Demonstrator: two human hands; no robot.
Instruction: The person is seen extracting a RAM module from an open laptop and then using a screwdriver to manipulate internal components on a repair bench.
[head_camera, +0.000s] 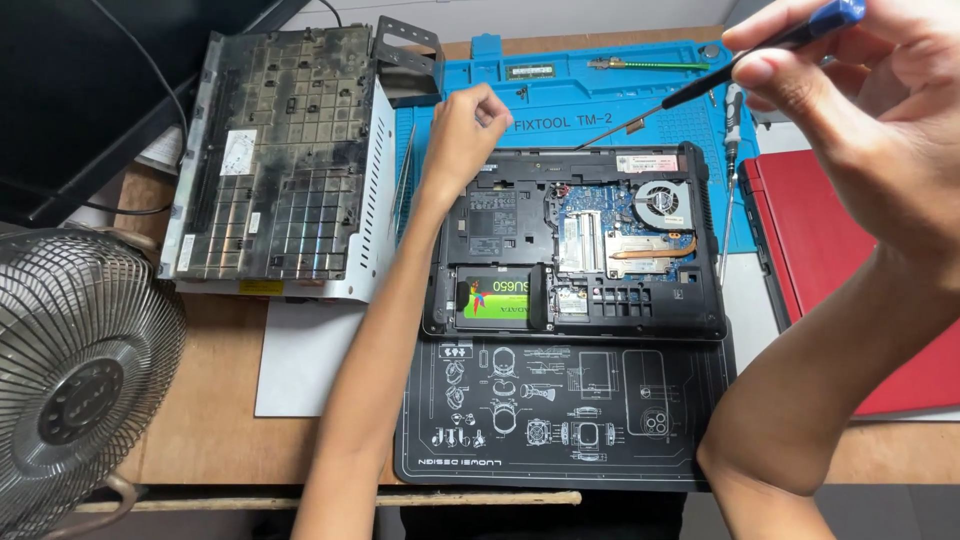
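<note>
- Standing by the tabletop (210, 420): nearest edge has a wooden stick (330, 498) lying along it, w/ a wire fan guard (80, 380) at the near left corner.
- Black work mat (560, 410) w/ white line drawings lies just past the edge; a pale sheet (300, 355) sits left of it.
- Opened laptop (580, 245), underside up & cover off, rests on the mat's far part. Green-labelled drive (495, 298) sits in its near-left bay; fan (662, 203) & copper heat pipe at far right.
- Left hand (462, 135) is curled shut in a loose fist, resting at the laptop's far-left corner; can't tell if it holds anything.
- Right hand (860, 110) is raised above the laptop's right side, fingers pinched on a blue-handled screwdriver (740, 62); tip points left, over the blue mat, clear of the laptop.
- Red laptop (850, 270) lies to the right, just beside.
- Dusty removed base panel (270, 160) leans on a perforated metal box, left of the laptop.
- Blue repair mat (570, 100) lies farthest back, w/ small tools on it.
</note>
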